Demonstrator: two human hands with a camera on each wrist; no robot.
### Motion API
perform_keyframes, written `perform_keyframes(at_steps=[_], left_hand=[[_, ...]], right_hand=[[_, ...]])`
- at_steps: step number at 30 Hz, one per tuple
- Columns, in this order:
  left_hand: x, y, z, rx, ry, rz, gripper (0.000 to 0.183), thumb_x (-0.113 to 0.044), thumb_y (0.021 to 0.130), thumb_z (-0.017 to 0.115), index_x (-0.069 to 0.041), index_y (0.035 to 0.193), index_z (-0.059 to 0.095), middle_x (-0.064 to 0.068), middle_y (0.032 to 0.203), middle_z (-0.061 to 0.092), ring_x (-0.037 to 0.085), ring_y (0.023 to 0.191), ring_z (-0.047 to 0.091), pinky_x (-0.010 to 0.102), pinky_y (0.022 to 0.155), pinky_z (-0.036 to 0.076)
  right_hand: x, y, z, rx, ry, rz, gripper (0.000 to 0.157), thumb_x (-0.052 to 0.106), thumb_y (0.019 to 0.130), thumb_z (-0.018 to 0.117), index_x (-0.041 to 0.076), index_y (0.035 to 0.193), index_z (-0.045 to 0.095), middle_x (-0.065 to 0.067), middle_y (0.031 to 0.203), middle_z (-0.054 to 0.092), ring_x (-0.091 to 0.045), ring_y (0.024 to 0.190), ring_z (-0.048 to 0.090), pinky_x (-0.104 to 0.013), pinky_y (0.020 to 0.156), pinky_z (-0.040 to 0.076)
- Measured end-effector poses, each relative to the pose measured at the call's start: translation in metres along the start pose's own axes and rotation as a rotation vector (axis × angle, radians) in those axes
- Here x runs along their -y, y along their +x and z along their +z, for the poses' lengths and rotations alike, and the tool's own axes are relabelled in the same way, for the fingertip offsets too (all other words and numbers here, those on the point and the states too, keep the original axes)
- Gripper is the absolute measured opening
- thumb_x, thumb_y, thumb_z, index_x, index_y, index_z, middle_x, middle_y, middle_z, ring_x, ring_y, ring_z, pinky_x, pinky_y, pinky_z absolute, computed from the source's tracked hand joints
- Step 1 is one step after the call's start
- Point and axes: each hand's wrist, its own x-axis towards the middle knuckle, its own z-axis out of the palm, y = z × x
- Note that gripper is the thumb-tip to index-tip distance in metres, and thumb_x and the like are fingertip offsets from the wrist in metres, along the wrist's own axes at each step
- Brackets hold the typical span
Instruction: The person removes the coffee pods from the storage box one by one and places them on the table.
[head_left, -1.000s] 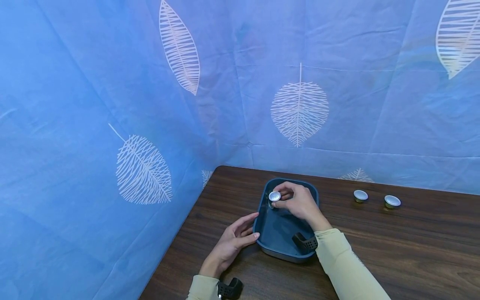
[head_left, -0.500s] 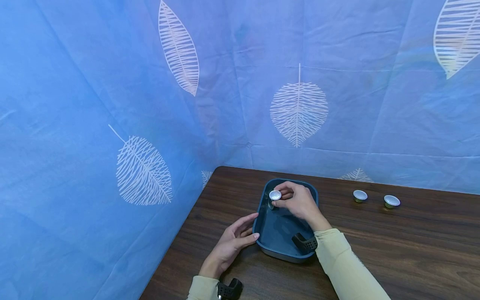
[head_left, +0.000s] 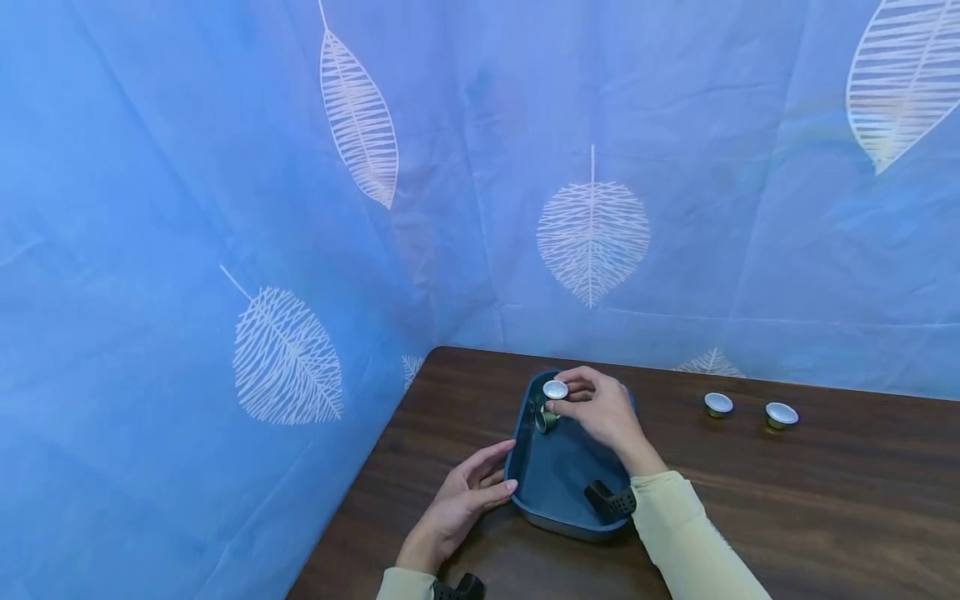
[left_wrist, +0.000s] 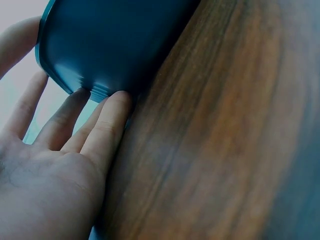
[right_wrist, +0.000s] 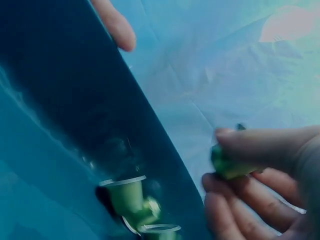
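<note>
In the head view, my right hand (head_left: 602, 414) pinches a small green coffee capsule (head_left: 555, 389) with its silver lid facing up, over the far left part of a dark blue tray (head_left: 558, 487). The right wrist view shows the held capsule (right_wrist: 222, 165) between thumb and fingers, partly covered by them. Below it, more green capsules (right_wrist: 125, 196) lie in the tray, some upright and some tipped. My left hand (head_left: 453, 510) touches the tray's left wall from outside. In the left wrist view, its fingertips (left_wrist: 117, 100) rest along that wall.
Two more capsules, one nearer (head_left: 718, 405) and one farther right (head_left: 782, 414), stand lid up on the dark wooden table (head_left: 787, 500), right of the tray. Blue cloth (head_left: 465, 167) with white leaf prints hangs behind and at left.
My right hand has lifted its capsule slightly, so a capsule lying below it in the tray shows more. The left hand stays on the tray. The head view has tilted up a little.
</note>
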Motion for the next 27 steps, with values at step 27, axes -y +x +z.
perform_keyframes(at_steps=[27], left_hand=[[0.0,-0.002,0.001,0.027,-0.015,0.025,0.057,-0.018,0.09,0.07,-0.02,0.142,0.048,0.009,0.152,0.038,0.025,0.132,0.047,0.035,0.097,0.049]], right_hand=[[-0.006,-0.022,-0.066,-0.146,0.069,0.017,0.053,0.049,0.079,0.076,0.019,0.121,0.063,-0.008,0.117,0.065,-0.025,0.106,0.063,-0.035,0.081,0.054]])
